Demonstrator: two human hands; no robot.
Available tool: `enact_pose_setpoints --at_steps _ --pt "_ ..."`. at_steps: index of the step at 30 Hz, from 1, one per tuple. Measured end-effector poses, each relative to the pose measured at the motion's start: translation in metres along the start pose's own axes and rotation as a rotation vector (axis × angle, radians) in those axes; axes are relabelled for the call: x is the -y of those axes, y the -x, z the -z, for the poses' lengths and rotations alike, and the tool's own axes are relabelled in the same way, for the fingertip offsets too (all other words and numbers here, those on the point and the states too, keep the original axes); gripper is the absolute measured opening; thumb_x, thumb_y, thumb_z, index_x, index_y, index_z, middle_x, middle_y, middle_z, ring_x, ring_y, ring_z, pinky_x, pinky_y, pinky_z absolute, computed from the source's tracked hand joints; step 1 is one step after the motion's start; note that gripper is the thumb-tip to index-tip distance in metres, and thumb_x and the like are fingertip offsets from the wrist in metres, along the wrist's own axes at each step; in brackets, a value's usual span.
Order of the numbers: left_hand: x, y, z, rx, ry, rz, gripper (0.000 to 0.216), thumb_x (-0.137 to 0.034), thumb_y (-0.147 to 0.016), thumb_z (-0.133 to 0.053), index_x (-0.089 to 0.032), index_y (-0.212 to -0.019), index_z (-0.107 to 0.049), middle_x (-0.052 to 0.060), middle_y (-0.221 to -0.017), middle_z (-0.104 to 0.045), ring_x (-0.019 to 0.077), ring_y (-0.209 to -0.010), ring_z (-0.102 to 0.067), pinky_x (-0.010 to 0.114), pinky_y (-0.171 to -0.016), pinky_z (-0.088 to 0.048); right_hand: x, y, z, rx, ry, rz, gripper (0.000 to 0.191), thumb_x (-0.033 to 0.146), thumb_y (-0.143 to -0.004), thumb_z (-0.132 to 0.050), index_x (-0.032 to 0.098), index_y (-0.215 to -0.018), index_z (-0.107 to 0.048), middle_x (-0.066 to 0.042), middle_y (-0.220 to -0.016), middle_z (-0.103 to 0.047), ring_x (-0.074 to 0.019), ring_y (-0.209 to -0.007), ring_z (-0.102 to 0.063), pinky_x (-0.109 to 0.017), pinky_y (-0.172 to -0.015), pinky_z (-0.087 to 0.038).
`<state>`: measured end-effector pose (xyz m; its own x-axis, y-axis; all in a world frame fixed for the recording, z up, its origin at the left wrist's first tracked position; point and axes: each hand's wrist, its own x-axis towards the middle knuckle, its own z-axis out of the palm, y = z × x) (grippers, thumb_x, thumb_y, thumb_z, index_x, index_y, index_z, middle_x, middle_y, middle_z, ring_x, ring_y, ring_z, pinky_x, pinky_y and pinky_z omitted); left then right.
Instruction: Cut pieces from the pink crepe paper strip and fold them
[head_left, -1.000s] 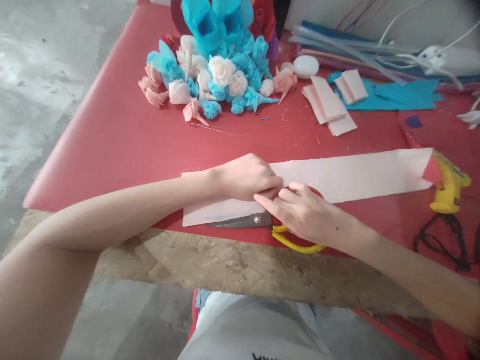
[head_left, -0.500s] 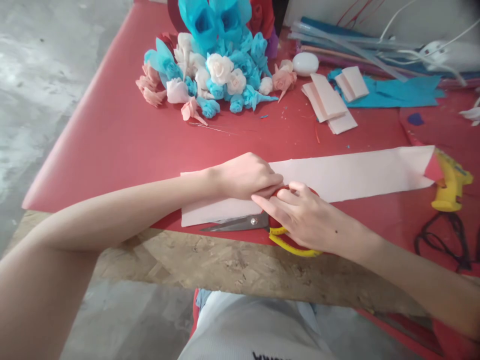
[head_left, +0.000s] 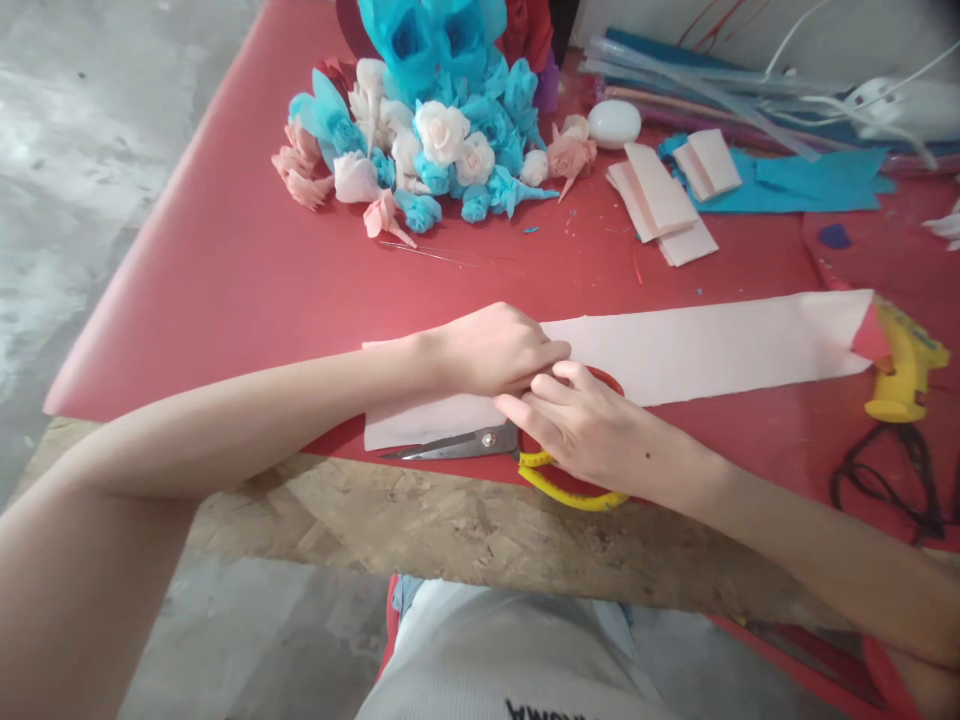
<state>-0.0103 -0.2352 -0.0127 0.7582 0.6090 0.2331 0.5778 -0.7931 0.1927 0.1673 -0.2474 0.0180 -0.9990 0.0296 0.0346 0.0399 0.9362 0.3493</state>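
A long pale pink crepe paper strip (head_left: 697, 350) lies across the red-covered table. My left hand (head_left: 502, 350) rests on the strip with its fingers curled down, gripping it; the fingertips are partly hidden. Just below it, my right hand (head_left: 585, 420) is closed on a pair of scissors (head_left: 491, 440) with yellow and red handles. The dark blades point left along the strip's lower edge and look nearly closed. My right fingers cover part of the handles, and its thumb side is close to my left fingers.
Blue, white and pink paper flowers (head_left: 442, 135) are piled at the back. Folded pink paper pieces (head_left: 664, 195) and blue paper (head_left: 810, 180) lie right of them, near a white oval object (head_left: 614, 124). A yellow glue gun (head_left: 900, 360) touches the strip's right end. Bare board (head_left: 375, 520) edges the table.
My right hand has slid slightly left with the scissors, the blades shifting along the strip's lower edge. My left hand and the strip stay almost where they were.
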Motion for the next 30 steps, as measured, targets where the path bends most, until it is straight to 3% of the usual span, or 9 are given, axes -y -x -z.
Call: enact_pose_setpoints --at_steps 7,20,30 --pt "0.000 0.000 0.000 -0.007 -0.012 -0.010 0.027 -0.024 -0.090 -0.037 -0.014 -0.081 -0.060 0.002 -0.056 -0.059 0.0133 -0.047 -0.051 0.026 -0.045 -0.028 -0.001 0.003 -0.009 -0.136 -0.096 0.027 0.026 0.004 -0.087 -0.035 0.008 -0.111 -0.045 0.002 -0.062 -0.046 -0.0150 -0.064 -0.041 -0.031 -0.073 -0.030" --pt "0.001 0.000 -0.002 -0.016 -0.017 0.005 0.026 -0.026 -0.092 -0.039 -0.015 -0.073 -0.054 0.001 -0.055 -0.058 0.0126 -0.046 -0.050 0.027 -0.045 -0.028 0.005 0.000 -0.003 -0.013 -0.004 0.002 0.034 0.006 -0.084 -0.033 0.009 -0.115 -0.044 -0.002 -0.073 -0.048 -0.0193 -0.069 -0.041 -0.036 -0.071 -0.029" --pt "0.001 0.000 -0.002 -0.017 -0.084 0.054 0.028 -0.032 -0.094 -0.036 -0.014 -0.081 -0.054 0.000 -0.050 -0.053 0.0127 -0.041 -0.046 0.027 -0.042 -0.024 0.006 -0.010 -0.001 -0.077 -0.056 -0.029 0.024 0.006 -0.089 -0.032 0.014 -0.104 -0.049 0.000 -0.068 -0.046 -0.0171 -0.067 -0.040 -0.033 -0.070 -0.028"
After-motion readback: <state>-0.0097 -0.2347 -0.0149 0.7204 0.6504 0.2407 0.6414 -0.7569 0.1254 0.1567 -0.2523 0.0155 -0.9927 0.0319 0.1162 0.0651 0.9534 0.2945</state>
